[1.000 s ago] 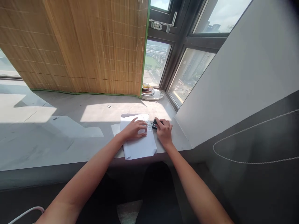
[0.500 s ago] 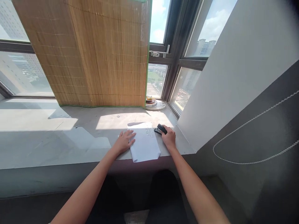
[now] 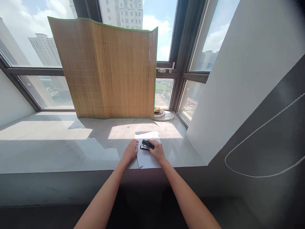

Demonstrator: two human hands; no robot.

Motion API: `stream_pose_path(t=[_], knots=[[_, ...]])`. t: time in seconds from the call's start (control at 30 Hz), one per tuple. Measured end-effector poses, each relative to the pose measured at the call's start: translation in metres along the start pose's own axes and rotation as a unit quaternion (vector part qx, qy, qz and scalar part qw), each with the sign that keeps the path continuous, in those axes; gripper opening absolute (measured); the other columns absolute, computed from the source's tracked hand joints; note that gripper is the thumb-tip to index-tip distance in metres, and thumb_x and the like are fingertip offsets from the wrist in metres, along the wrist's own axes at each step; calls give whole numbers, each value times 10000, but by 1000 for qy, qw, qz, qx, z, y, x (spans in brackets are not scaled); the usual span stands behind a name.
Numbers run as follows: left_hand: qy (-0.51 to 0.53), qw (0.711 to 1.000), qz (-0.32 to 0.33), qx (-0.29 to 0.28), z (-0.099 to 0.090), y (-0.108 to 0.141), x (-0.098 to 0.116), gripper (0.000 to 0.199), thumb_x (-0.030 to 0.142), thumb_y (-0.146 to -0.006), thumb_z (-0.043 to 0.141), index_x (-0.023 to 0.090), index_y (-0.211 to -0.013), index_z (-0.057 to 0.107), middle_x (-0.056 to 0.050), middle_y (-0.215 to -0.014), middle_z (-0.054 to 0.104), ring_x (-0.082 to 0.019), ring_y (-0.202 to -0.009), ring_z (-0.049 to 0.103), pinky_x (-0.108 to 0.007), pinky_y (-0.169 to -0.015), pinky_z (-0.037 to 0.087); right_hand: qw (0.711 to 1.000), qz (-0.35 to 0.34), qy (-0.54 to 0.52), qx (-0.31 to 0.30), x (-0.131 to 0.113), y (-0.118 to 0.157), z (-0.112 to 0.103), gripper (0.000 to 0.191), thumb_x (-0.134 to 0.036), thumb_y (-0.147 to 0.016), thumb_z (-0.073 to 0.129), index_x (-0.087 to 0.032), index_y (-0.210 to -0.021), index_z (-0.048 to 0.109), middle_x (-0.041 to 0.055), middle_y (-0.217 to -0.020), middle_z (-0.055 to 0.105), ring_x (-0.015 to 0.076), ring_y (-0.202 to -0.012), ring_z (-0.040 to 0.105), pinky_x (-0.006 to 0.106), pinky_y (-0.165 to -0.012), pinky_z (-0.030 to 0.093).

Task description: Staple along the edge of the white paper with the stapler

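A black stapler point(image 3: 144, 147) is in my right hand point(image 3: 157, 151), its jaws spread and pointing left over the middle of the paper point(image 3: 146, 161). White and creased, the paper lies near the front edge of the sill, and a patch of dark marks shows at its upper right, partly covered by my right hand. My left hand point(image 3: 131, 152) is at the paper's left edge, with its fingers drawn together and curled on that edge. Only a short gap separates the left fingertips from the stapler's front end.
A bamboo mat point(image 3: 119, 73) with green edging leans against the windows behind the sill point(image 3: 47, 152). Stacked plates point(image 3: 163, 115) stand in the back right corner. Small dark bits point(image 3: 128, 127) lie on the sill. A beaded cord point(image 3: 262, 127) hangs at the right.
My right hand has brought the stapler left, from beside the paper to over it. My left hand's spread fingers have drawn together at the paper's edge. The view has tilted upward.
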State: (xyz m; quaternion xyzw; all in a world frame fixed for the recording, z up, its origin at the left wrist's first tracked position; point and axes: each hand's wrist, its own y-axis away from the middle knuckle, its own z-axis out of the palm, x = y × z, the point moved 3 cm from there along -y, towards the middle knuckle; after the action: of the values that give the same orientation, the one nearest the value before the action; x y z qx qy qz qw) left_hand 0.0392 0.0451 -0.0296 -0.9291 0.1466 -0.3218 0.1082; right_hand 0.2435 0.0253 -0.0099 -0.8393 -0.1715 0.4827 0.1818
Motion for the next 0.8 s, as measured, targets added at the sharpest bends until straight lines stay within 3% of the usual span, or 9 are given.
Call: stream_pose_path(t=[0.1,0.2,0.23,0.3,0.37,0.43,0.63,0.8], knots=[[61,998,-14,19,-5,-3,-4,252,168,-930,466,213,-1097,650,-144,-1221,698,-313,-1210,639,-476,-1090,480,997,46,-25,65,11,0,-16,327,-321,-913,664,-230,-1204,784,95,-1140,780,275,-1076,685,406,-946,540],[161,984,-54,52,-13,-6,-10,251,261,-933,486,224,-1090,678,-121,-1201,738,-310,-1168,671,-483,-1080,492,980,134,-17,146,20,9,-38,300,-405,-928,592,-209,-987,811,87,-886,744,268,-871,666,361,-748,529],[191,977,-71,63,-15,-6,-12,261,289,-927,495,229,-1092,687,-112,-1188,749,-309,-1146,680,-482,-1068,501,975,171,-29,140,22,12,-43,286,-412,-899,622,-202,-956,807,59,-762,693,245,-754,635,330,-662,496],[240,962,-99,82,-18,-6,-16,278,335,-907,518,232,-1087,703,-103,-1168,760,-306,-1098,691,-480,-1035,521,956,265,-105,69,23,18,-47,301,-411,-844,691,-183,-1012,792,-13,-595,572,171,-532,504,267,-509,370],[276,949,-115,98,-19,-5,-18,279,366,-885,547,234,-1066,713,-98,-1164,762,-299,-1071,692,-473,-1020,529,906,363,-216,-14,20,23,-47,372,-406,-841,716,-167,-1125,746,-45,-558,548,110,-418,371,226,-430,238],[303,938,-125,110,-18,-4,-20,256,384,-860,590,241,-1025,724,-90,-1145,765,-294,-1063,687,-461,-1019,528,861,416,-285,-62,14,24,-48,382,-394,-874,697,-164,-1179,686,-19,-606,623,81,-380,325,205,-397,192],[385,905,-140,112,-8,-6,-28,272,437,-863,648,235,-1019,743,-86,-1170,758,-280,-1051,702,-442,-988,553,821,461,-322,-100,11,16,-45,210,-328,-935,648,-178,-1068,586,140,-884,795,106,-444,489,204,-410,375],[471,860,-150,132,-9,-6,-26,307,485,-925,639,201,-961,750,-113,-1168,767,-286,-1167,698,-449,-1093,529,833,455,-302,-85,12,17,-45,224,-320,-931,652,-180,-1097,600,155,-893,793,154,-530,590,230,-444,421]])
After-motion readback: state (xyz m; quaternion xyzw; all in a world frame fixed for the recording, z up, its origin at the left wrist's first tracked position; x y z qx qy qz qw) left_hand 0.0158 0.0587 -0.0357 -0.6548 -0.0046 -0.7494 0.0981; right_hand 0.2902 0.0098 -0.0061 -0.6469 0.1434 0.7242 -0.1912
